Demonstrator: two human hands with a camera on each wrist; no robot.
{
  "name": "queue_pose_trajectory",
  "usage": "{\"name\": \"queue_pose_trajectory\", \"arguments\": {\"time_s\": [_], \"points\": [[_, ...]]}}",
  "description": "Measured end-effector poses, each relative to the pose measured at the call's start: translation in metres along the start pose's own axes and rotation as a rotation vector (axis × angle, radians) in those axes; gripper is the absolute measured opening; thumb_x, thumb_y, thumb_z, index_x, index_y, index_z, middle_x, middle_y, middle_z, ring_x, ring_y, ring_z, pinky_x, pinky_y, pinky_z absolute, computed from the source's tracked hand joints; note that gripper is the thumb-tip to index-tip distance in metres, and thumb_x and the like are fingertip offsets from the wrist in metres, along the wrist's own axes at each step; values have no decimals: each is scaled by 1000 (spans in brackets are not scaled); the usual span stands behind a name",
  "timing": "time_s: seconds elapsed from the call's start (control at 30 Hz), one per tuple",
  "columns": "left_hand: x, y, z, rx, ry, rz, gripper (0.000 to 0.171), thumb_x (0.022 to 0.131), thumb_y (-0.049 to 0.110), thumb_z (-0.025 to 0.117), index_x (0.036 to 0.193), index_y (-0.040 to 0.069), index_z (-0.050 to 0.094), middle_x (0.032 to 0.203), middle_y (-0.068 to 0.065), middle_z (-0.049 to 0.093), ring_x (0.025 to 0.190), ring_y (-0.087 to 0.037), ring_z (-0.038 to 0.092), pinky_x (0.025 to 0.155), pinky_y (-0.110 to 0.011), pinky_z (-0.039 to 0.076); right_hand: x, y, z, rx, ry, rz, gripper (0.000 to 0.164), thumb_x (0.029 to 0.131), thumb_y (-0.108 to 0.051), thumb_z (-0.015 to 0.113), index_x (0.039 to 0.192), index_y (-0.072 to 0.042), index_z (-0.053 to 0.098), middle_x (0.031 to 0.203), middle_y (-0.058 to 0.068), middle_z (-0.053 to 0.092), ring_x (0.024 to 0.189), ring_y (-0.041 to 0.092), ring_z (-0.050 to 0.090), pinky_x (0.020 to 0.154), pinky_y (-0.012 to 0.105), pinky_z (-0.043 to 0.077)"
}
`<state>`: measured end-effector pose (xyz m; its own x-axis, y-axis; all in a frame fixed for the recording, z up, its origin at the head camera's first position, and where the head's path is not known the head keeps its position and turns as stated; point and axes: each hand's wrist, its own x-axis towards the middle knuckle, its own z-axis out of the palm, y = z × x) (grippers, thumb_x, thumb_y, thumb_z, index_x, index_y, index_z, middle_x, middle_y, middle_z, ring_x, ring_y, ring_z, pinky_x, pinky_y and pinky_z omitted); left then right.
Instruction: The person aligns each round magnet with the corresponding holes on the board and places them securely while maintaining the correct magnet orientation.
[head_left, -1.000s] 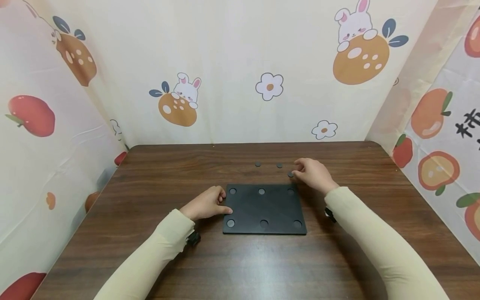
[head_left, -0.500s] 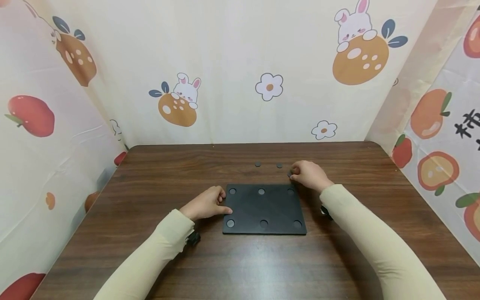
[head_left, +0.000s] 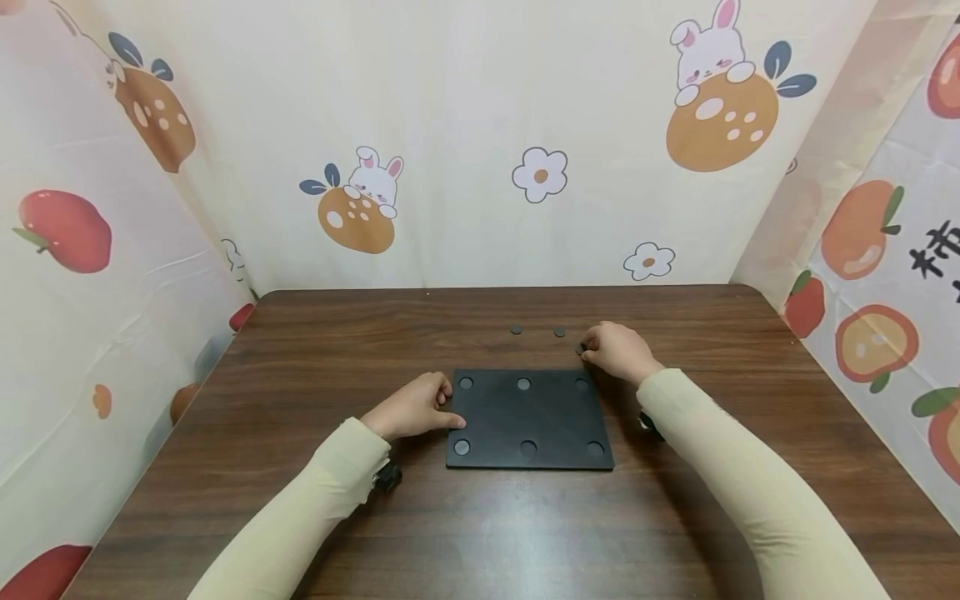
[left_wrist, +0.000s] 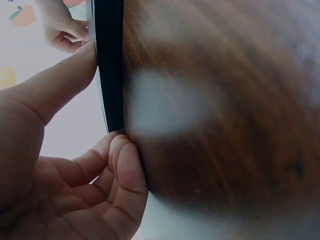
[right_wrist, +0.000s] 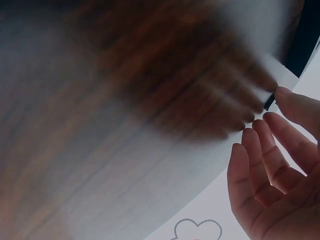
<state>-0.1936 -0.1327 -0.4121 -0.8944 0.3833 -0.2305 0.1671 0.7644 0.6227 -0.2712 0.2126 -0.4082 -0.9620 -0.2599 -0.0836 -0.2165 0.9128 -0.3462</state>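
- The left hand point(head_left: 412, 408) is gripping the left edge of a flat black rectangular board point(head_left: 528, 421), its thumb resting on top and its other fingers curling against the side.
- The board is lying on a brown wood-grain table point(head_left: 517, 533), showing round recesses point(head_left: 528, 448) along its far and near edges.
- The right hand point(head_left: 621, 350) is pinching a small dark round disc point(head_left: 581, 348) between nearly closed thumb and index finger, just beyond the board's far right corner.
- Two matching dark discs, a left one point(head_left: 516, 330) and a right one point(head_left: 559, 332), are lying farther back.
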Motion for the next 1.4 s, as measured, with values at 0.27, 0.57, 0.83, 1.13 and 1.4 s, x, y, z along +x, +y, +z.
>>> {"name": "queue_pose_trajectory", "arguments": {"time_s": [0.27,0.57,0.83,1.13,1.4], "points": [[0,1,0,3,3,-3,47,81,29,82,111,4,56,99,-7,53,87,-18,48,76,-32,44,0,0,0,-22,4,-13,22,92,-14,66,111,-4,71,108,17,67,96,31,66,81,48,53],[0,1,0,6,4,6,47,81,28,82,112,4,56,100,-7,53,87,-19,49,76,-32,44,-1,-3,-2,-40,8,-7,19,93,-14,65,108,-5,72,105,15,68,91,29,66,78,48,53],[0,1,0,-4,1,-8,47,81,29,82,112,4,56,100,-6,53,88,-19,49,76,-32,44,-1,-4,-3,-61,8,-20,17,92,-14,66,105,-5,71,103,16,67,89,29,65,77,48,53],[0,1,0,-1,-1,-4,46,81,28,82,111,4,56,99,-6,53,87,-19,49,76,-32,44,-2,-3,-4,-38,11,-20,18,93,-15,66,105,-4,70,103,15,69,87,29,66,77,48,53],[0,1,0,3,-3,-6,46,81,29,81,111,4,56,100,-6,53,88,-18,49,76,-31,44,-6,-5,-7,-17,31,-31,19,94,-19,66,105,-4,70,101,14,71,85,27,66,75,46,53]]}}
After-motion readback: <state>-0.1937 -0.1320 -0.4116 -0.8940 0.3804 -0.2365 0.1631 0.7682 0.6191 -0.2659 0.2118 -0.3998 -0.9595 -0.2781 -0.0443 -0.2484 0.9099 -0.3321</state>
